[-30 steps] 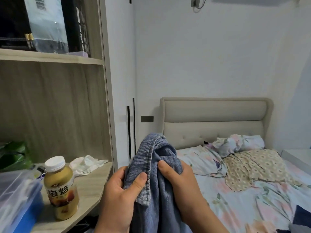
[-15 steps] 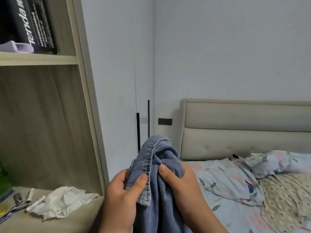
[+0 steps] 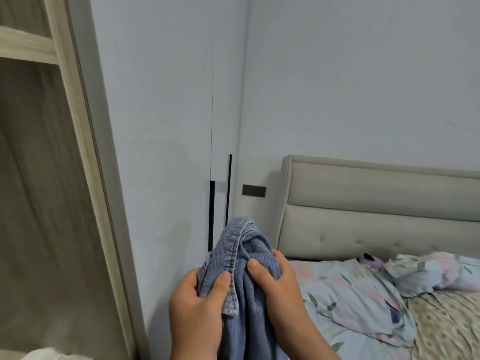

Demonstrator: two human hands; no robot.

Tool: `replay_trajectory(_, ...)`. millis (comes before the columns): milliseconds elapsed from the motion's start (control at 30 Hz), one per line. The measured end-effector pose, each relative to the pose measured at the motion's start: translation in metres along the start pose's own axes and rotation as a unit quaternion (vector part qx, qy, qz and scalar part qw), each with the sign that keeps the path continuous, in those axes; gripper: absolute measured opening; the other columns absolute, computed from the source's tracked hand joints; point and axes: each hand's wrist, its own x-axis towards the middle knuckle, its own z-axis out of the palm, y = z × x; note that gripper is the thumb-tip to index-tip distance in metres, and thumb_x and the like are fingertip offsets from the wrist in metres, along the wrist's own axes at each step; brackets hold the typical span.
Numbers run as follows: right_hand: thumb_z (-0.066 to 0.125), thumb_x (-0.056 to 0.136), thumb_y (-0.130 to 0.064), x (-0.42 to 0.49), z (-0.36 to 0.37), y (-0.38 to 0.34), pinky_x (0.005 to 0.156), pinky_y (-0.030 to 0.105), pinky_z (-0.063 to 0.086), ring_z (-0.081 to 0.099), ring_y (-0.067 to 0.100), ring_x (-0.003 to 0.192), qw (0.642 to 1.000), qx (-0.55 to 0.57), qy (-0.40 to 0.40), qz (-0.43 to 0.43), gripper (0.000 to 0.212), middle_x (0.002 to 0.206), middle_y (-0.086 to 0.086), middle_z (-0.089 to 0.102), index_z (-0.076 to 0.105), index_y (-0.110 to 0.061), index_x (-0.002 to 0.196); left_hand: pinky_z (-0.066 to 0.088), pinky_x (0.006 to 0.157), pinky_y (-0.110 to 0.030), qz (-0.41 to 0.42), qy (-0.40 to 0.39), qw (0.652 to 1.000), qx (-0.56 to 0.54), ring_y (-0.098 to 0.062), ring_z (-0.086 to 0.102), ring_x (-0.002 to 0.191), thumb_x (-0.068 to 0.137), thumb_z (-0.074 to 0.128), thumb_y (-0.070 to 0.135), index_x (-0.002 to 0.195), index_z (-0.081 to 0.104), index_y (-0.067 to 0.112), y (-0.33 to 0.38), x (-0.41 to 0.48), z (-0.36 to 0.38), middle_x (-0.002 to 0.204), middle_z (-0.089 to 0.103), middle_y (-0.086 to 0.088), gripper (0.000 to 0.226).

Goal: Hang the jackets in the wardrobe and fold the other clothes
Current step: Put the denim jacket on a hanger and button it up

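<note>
1. The closed wardrobe doors (image 3: 166,157) stand left of the bed (image 3: 363,307); open one before hanging.
2. The left hand (image 3: 197,307) is clamped on the seamed edge of the denim jacket (image 3: 241,258).
3. The right hand (image 3: 275,284) grips the bunched cloth beside it, near the camera.
4. The jacket hangs upright, long axis vertical, folded top pointing up; better to find the collar first.

This is a bedroom in a home. A bed (image 3: 363,307) with flowered sheets and a padded beige headboard (image 3: 376,203) stands against a plain pale wall. Beside it are white wardrobe doors (image 3: 168,152) with slim black handles, and at the left what looks like a wooden shelf unit (image 3: 39,178), blurred.
</note>
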Motion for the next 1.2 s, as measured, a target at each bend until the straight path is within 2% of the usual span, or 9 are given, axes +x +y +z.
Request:
replay_trajectory(200, 0.075, 0.061, -0.057, 0.05, -0.001, 0.02, 0.094, 0.044, 0.054, 0.071, 0.018, 0.1, 0.996, -0.012, -0.055, 0.067, 0.062, 0.106, -0.001, 0.074, 0.061, -0.026, 0.113, 0.048, 0.059, -0.03, -0.022, 0.081, 0.995, 0.048, 0.001, 0.064, 0.058, 0.071, 0.081, 0.024, 0.072, 0.07, 0.025, -0.019, 0.031, 0.017, 0.065, 0.071, 0.015, 0.012)
replay_trajectory(333, 0.066, 0.065, -0.064, 0.1, -0.001, 0.033, 0.098, 0.044, 0.05, 0.067, 0.022, 0.106, 0.991, 0.01, -0.071, 0.109, 0.06, 0.109, 0.003, 0.073, 0.067, -0.021, 0.109, 0.053, 0.067, -0.036, -0.019, 0.137, 0.988, 0.066, -0.012, 0.067, 0.066, 0.07, 0.084, 0.025, 0.073, 0.071, 0.023, -0.029, 0.062, 0.031, 0.065, 0.071, 0.012, 0.013)
replay_trajectory(467, 0.062, 0.073, -0.056, 0.17, 0.006, 0.043, 0.08, 0.031, 0.048, 0.063, 0.014, 0.084, 0.987, 0.024, -0.068, 0.142, 0.046, 0.091, -0.003, 0.069, 0.068, -0.019, 0.099, 0.056, 0.068, -0.039, -0.02, 0.188, 0.979, 0.08, -0.017, 0.066, 0.062, 0.067, 0.085, 0.018, 0.069, 0.069, 0.021, -0.041, 0.091, 0.051, 0.062, 0.069, 0.013, 0.017)
replay_trajectory(567, 0.06, 0.09, -0.031, 0.225, 0.018, 0.052, 0.076, 0.028, 0.046, 0.058, 0.011, 0.082, 0.987, -0.007, -0.107, 0.116, 0.013, 0.09, -0.004, 0.064, 0.066, -0.02, 0.093, 0.054, 0.061, -0.034, -0.018, 0.222, 0.969, 0.105, -0.019, 0.066, 0.062, 0.066, 0.085, 0.017, 0.067, 0.067, 0.021, -0.053, 0.107, 0.068, 0.06, 0.067, 0.012, 0.018)
replay_trajectory(700, 0.059, 0.092, -0.025, 0.28, 0.042, 0.067, 0.088, 0.024, 0.049, 0.06, 0.003, 0.097, 0.981, -0.069, -0.169, 0.064, 0.016, 0.105, -0.014, 0.064, 0.062, -0.027, 0.107, 0.051, 0.056, -0.026, -0.009, 0.271, 0.954, 0.129, -0.019, 0.066, 0.062, 0.065, 0.086, 0.018, 0.066, 0.066, 0.023, -0.066, 0.126, 0.093, 0.059, 0.066, 0.013, 0.02)
replay_trajectory(800, 0.06, 0.092, -0.025, 0.303, 0.061, 0.074, 0.076, 0.009, 0.041, 0.057, -0.005, 0.091, 0.97, -0.118, -0.21, 0.019, 0.012, 0.1, -0.018, 0.062, 0.057, -0.036, 0.096, 0.045, 0.05, -0.011, -0.007, 0.298, 0.943, 0.148, -0.01, 0.062, 0.056, 0.067, 0.085, 0.018, 0.067, 0.067, 0.02, -0.073, 0.138, 0.1, 0.062, 0.067, 0.013, 0.017)
replay_trajectory(933, 0.063, 0.088, -0.024, 0.315, 0.074, 0.088, 0.079, 0.017, 0.043, 0.057, 0.012, 0.095, 0.981, -0.123, -0.149, -0.004, 0.023, 0.106, -0.005, 0.057, 0.05, -0.025, 0.106, 0.048, 0.051, -0.027, -0.006, 0.304, 0.937, 0.171, -0.024, 0.064, 0.058, 0.071, 0.084, 0.012, 0.063, 0.064, 0.015, -0.079, 0.148, 0.102, 0.057, 0.066, 0.004, 0.021)
replay_trajectory(1067, 0.059, 0.091, -0.025, 0.327, 0.078, 0.091, 0.069, 0.019, 0.043, 0.056, 0.006, 0.078, 0.974, -0.112, -0.195, 0.013, 0.003, 0.087, -0.01, 0.061, 0.057, -0.023, 0.092, 0.047, 0.049, -0.023, -0.003, 0.315, 0.934, 0.171, -0.011, 0.059, 0.05, 0.071, 0.083, 0.011, 0.063, 0.064, 0.017, -0.08, 0.156, 0.109, 0.059, 0.067, 0.008, 0.022)
replay_trajectory(1200, 0.061, 0.089, -0.024, 0.331, 0.069, 0.092, 0.063, 0.017, 0.043, 0.045, -0.001, 0.062, 0.97, -0.096, -0.221, 0.011, 0.012, 0.075, -0.009, 0.049, 0.052, -0.021, 0.082, 0.05, 0.048, -0.03, -0.008, 0.302, 0.94, 0.16, -0.013, 0.06, 0.05, 0.075, 0.082, 0.012, 0.065, 0.064, 0.014, -0.082, 0.162, 0.116, 0.059, 0.068, 0.005, 0.021)
